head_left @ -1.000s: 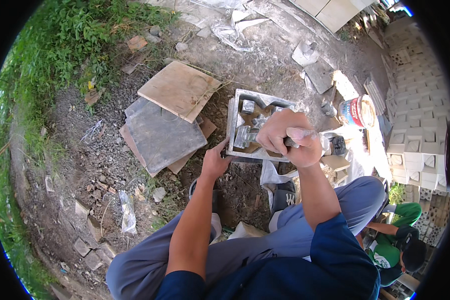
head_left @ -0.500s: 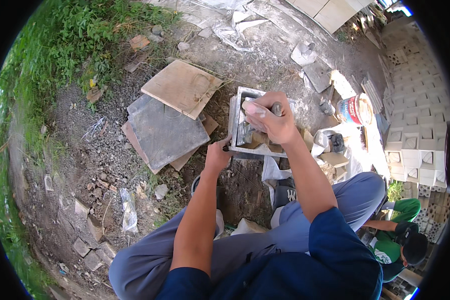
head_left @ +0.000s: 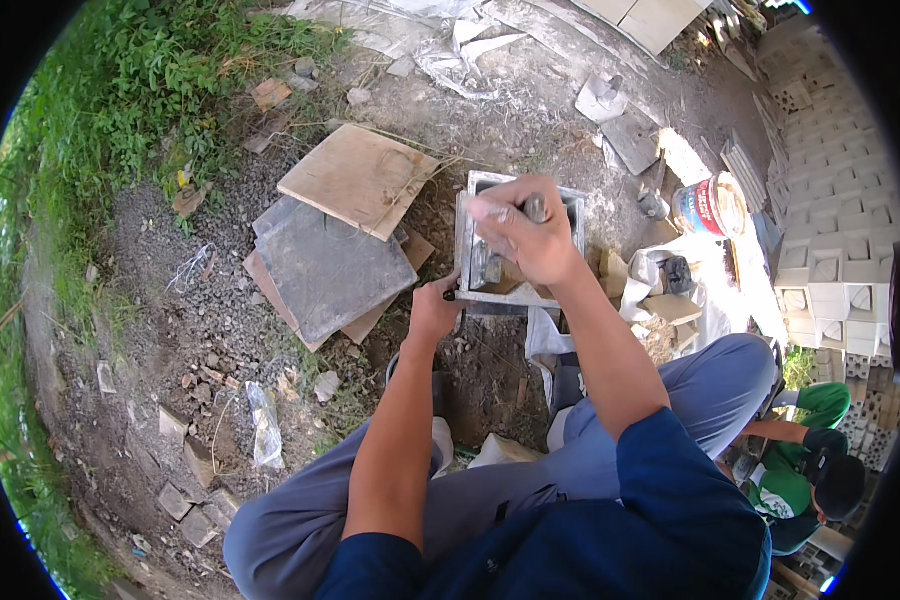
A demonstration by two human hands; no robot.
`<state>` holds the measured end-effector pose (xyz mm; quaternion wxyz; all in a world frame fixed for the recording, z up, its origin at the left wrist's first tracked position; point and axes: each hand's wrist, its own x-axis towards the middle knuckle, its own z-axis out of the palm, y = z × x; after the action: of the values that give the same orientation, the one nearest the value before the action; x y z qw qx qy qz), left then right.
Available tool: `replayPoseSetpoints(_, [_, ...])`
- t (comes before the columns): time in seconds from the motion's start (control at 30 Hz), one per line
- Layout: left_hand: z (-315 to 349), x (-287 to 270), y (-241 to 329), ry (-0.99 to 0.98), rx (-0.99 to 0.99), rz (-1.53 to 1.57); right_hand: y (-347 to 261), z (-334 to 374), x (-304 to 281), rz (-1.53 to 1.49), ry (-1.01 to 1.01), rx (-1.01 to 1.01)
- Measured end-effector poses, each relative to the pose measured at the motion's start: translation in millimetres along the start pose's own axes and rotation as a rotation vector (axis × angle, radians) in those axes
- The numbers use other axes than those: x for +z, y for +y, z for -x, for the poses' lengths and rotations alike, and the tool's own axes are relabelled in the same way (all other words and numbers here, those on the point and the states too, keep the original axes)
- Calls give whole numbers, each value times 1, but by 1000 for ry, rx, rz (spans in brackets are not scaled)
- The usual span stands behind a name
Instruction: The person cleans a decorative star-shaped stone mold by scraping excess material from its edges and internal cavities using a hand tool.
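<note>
We see a square grey metal mould (head_left: pixel 470 250) on the dirt, centre-upper frame. Our right hand (head_left: pixel 525 235) fingers grip a tool handle above it, now shifted leftward; our left hand (head_left: pixel 433 312) still clasps its lower-left corner.

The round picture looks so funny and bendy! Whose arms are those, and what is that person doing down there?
A camera worn on a person's head took it, looking down, and its wide lens bends everything round. The arms are that person's own. The left hand steadies the near edge of a square metal mould on the dirt ground. The right hand is closed around a tool handle over the mould. Flat square slabs lie stacked beside it, with grass on the left. A paint can stands to the right, and another person in green crouches nearby.
</note>
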<state>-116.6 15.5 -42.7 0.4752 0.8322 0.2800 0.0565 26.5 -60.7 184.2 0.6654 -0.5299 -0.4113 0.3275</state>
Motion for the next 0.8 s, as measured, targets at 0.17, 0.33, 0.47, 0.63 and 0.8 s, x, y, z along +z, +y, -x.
replayPoseSetpoints(0.17, [-7,4,5,-53,3,33,37,0,-5,-33,136,-176])
replayPoseSetpoints(0.33, [-15,6,30,-97,-13,-6,60,28,-51,-245,189,-67])
replayPoseSetpoints(0.47, [-24,-15,0,-278,46,2,26,19,-29,-184,110,134])
replayPoseSetpoints(0.63, [-34,-30,38,-361,93,168,0,40,-22,-233,291,-74])
replayPoseSetpoints(0.8, [-36,-64,86,-288,37,388,-79,28,-55,-335,98,-11])
